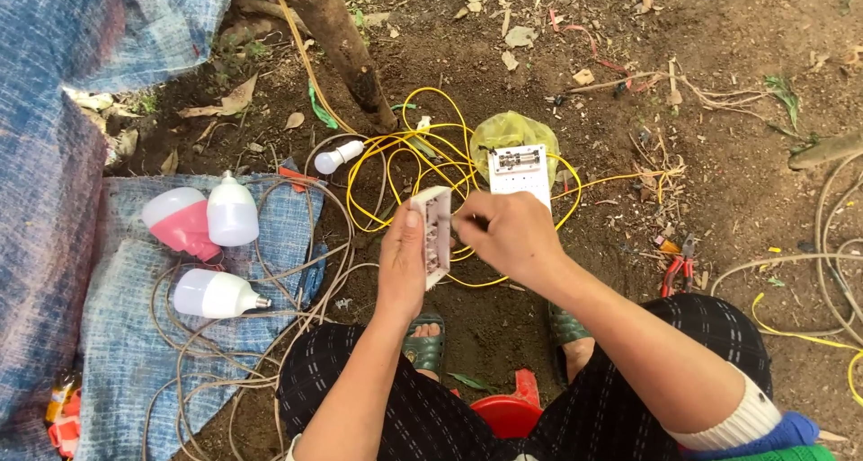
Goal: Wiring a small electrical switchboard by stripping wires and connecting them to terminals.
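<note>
White plastic switch housing (435,234), rectangular and open at the back, was held upright on its edge in the left hand (402,263), so that its hollow side with the small metal parts was turned toward the right hand (511,236). The left grip was closed around the housing's lower left edge, thumb along the near side, which left the open face free to be worked on. The right hand was curled shut just beside that open face, its fingertips pinched together at the housing's upper right; whether a small tool or a wire end was pinched there could not be told.

Thin yellow wire (422,160) lay in loose coils on the bare brown soil (719,84) just beyond the hands, and a flat white board with a metal fitting (519,172) rested on a yellow-green plastic bag (503,130) among the coils. A small white bulb in its holder (334,157) lay at the foot of a thin tree trunk (337,39). Three large white bulbs, one with a pink base (184,220), were laid on a blue woven sack (135,335) to the left, kept off the dirt. Red-handled pliers (679,268) lay on the soil to the right, well apart from the hands.
</note>
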